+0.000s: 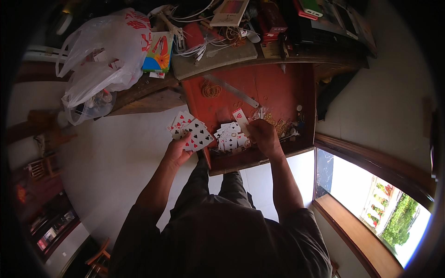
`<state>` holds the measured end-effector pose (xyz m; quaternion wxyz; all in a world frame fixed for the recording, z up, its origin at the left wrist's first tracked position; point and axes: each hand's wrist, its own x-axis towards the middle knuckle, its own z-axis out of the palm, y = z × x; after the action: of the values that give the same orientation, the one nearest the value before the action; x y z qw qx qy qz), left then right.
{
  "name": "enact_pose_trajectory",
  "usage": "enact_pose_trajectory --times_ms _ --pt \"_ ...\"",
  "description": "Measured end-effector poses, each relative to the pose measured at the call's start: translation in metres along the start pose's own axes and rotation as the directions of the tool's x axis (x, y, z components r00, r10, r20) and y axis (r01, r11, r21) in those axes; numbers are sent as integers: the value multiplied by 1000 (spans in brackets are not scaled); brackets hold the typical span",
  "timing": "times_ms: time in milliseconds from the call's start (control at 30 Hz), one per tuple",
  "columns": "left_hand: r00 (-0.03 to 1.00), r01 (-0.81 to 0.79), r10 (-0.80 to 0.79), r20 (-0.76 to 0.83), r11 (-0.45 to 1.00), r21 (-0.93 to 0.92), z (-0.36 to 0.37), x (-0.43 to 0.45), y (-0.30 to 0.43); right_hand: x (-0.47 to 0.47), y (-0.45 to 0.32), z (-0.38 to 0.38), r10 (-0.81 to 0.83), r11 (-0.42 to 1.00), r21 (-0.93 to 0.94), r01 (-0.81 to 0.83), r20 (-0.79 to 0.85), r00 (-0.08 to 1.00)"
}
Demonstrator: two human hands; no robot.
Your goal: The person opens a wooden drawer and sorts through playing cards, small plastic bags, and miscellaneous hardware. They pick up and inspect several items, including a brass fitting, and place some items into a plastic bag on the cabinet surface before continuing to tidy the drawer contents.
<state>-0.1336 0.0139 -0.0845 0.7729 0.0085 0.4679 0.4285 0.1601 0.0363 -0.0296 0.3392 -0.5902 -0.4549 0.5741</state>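
Note:
My left hand (180,149) holds a fanned bunch of playing cards (198,135), face up, just left of an open red drawer (240,78). Over the drawer's front part, my right hand (264,137) grips a narrow white packet or card with a red mark (240,119). Beneath and left of that hand, loose playing cards (229,141) lie in a pile inside the drawer. Farther back in it are a metal ruler (238,92) and a bundle of rubber bands (211,90). Small clutter and a clear plastic wrapper (260,113) lie around my right fingers.
Above the drawer, the desk edge bears a stone-like slab (233,54), white cables (194,52), boxes and a colourful booklet or pack (158,52). A white plastic bag (104,59) hangs over the desk at left. A window (379,205) is at lower right.

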Motion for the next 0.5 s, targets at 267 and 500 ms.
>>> enact_pose_trajectory --times_ms 267,500 --pt "997 48 -50 -58 998 -34 -32 -27 -4 86 -79 7 26 952 298 70 -308 951" --pt "1000 25 -25 18 999 -43 -42 -31 -10 110 -88 17 44 889 458 0 -86 995"
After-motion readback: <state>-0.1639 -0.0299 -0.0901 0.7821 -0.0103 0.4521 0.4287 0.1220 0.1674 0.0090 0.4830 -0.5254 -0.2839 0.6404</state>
